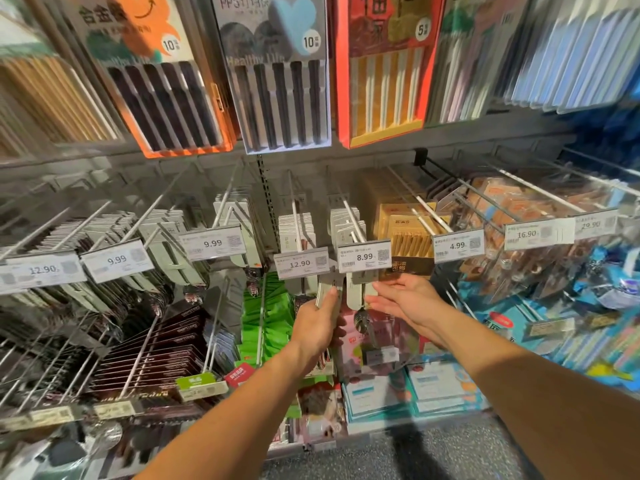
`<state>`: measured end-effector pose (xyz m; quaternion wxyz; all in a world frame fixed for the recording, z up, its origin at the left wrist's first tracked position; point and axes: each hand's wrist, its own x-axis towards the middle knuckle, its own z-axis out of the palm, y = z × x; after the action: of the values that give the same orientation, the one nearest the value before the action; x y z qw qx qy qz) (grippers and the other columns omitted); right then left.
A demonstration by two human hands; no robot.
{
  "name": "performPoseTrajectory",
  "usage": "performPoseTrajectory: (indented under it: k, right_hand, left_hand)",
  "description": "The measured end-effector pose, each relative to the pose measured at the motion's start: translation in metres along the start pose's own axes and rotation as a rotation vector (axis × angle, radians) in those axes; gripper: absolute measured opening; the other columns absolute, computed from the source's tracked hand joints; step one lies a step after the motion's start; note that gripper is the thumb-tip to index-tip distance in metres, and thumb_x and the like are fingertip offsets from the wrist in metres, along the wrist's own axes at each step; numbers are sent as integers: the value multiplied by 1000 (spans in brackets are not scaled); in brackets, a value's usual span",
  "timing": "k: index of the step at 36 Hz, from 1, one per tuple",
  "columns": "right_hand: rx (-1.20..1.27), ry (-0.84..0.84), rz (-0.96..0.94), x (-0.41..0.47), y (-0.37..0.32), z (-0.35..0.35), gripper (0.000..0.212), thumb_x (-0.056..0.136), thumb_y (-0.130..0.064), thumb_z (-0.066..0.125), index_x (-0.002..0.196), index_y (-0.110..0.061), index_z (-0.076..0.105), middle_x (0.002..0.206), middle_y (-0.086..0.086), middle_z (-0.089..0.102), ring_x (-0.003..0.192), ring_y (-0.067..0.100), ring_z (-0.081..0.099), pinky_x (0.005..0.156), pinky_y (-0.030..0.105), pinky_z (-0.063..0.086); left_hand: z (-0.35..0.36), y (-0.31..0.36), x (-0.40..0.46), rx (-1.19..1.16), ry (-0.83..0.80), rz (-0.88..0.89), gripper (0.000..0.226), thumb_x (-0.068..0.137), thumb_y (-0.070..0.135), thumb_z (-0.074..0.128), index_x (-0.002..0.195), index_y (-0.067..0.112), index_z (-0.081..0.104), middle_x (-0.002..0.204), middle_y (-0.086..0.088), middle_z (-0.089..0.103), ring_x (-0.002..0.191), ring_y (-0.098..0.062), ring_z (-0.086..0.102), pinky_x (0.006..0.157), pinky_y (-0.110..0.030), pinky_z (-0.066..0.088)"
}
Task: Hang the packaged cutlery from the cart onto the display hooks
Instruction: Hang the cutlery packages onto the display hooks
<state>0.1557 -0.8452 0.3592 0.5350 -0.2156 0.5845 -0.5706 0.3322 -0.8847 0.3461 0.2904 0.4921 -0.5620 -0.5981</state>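
My left hand (317, 327) grips a pack of cutlery on a pale card (329, 289), its top just under the gap between the 12.90 and 8.99 price tags. The hook with the 8.99 tag (364, 256) carries several similar carded packs (346, 220). My right hand (405, 299) reaches in under that tag with its fingers fairly straight, touching the hanging card (360, 296) whose spoon bowl (362, 320) shows below. The cart is out of sight.
Neighbouring hooks hold carded cutlery behind the 12.90 tag (301, 263) and the 9.99 tag (213, 242). A gold chopstick pack (412, 237) hangs at the right. Boxed chopsticks (284, 81) hang above. Lower hooks carry green packs (266, 323) and dark packs (152, 355).
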Motion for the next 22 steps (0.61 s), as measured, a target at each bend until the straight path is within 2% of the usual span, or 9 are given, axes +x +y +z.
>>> performPoseTrajectory:
  k: [4,9,11,13,14,16,18,20,22]
  right_hand:
    - [-58,34,-22,6,1,-1,16,93,1,62,109,-1,61,100,17,71,82,22,74,69,27,62]
    - [-263,179,-51,25,-3,5,23,96,2,56,115,-9,58,100,10,69,80,18,72,61,22,59]
    - [-315,259,-54,31,-7,11,24,95,4,55,109,-16,61,103,6,67,79,17,71,61,23,59]
    - [-337,330,-52,39,-11,17,24,96,0,57,91,-23,60,100,3,65,78,18,67,64,26,61]
    - [-302,353,-41,41,-13,20,24,96,0,56,88,-22,59,96,2,64,76,17,64,59,24,60]
    - [-293,367,-64,46,-14,21,18,93,5,55,96,-11,64,92,4,63,76,18,60,52,23,56]
    - [-429,396,-143,49,-10,22,25,86,7,61,104,-10,63,98,8,64,84,21,59,70,29,54]
    - [-466,501,-148,47,-3,25,21,84,0,67,92,-17,57,105,6,62,95,23,57,84,32,49]
    - [-499,497,-99,43,6,26,18,86,-13,71,84,-23,55,104,6,66,94,24,61,84,36,53]
  left_hand:
    - [-2,0,2,9,-20,4,51,102,47,46,75,9,67,66,-1,69,62,-17,63,66,-29,48]
    - [-3,-4,7,-41,-30,-79,51,104,44,41,100,-2,64,77,-16,69,62,-26,62,53,-29,46]
    - [-4,-5,6,-63,-35,-101,47,105,39,39,95,0,63,78,-19,69,64,-28,61,49,-27,44]
    - [-6,-8,6,-84,-48,-114,43,104,35,39,92,1,61,83,-25,68,66,-31,61,46,-27,43]
    - [-6,-10,7,-93,-49,-119,42,103,36,41,91,1,62,86,-29,68,68,-33,62,48,-29,45]
    - [-6,-11,6,-90,-44,-117,49,97,43,49,94,-3,65,96,-35,68,73,-40,65,58,-35,48]
    - [-7,-14,8,-97,-45,-116,54,92,49,56,97,-4,67,101,-34,68,84,-50,68,68,-43,52]
    - [-7,-18,10,-122,-46,-123,44,95,45,58,93,4,73,100,-29,71,94,-51,67,83,-53,56]
    - [-7,-21,13,-130,-54,-130,43,92,49,61,90,9,77,98,-21,75,95,-46,70,93,-60,52]
